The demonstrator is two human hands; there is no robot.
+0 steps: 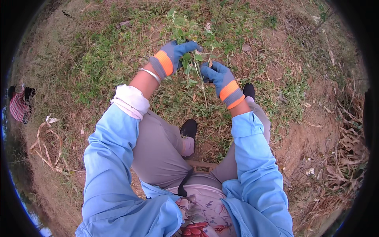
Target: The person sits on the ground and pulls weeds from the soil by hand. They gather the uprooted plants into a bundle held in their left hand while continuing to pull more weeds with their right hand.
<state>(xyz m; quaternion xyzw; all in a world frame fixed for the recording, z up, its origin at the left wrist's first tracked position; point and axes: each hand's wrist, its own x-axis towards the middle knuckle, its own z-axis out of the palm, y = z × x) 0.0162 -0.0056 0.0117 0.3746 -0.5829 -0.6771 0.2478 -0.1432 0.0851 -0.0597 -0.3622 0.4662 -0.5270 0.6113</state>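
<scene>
Both of my hands wear blue-grey work gloves with orange cuff bands. My left hand (pixel 173 57) is closed around a bunch of leafy green weeds (pixel 179 29), whose leaves spread out beyond the fingers. Close by on the right, my right hand (pixel 219 79) has its fingers bent in on the thin pale stems (pixel 197 71) of the same bunch. Those stems and some leaves dangle between the two hands. The palms and the exact pinch points are hidden by the gloves.
Low green weeds (pixel 100 59) and dry straw cover the soil around my shoes (pixel 188 128). Dry brown leaves (pixel 341 166) are heaped at the right, beside bare reddish earth (pixel 302 144). A curled dry stalk (pixel 47 146) lies left. Someone in a red checked garment (pixel 18 106) appears at the far left.
</scene>
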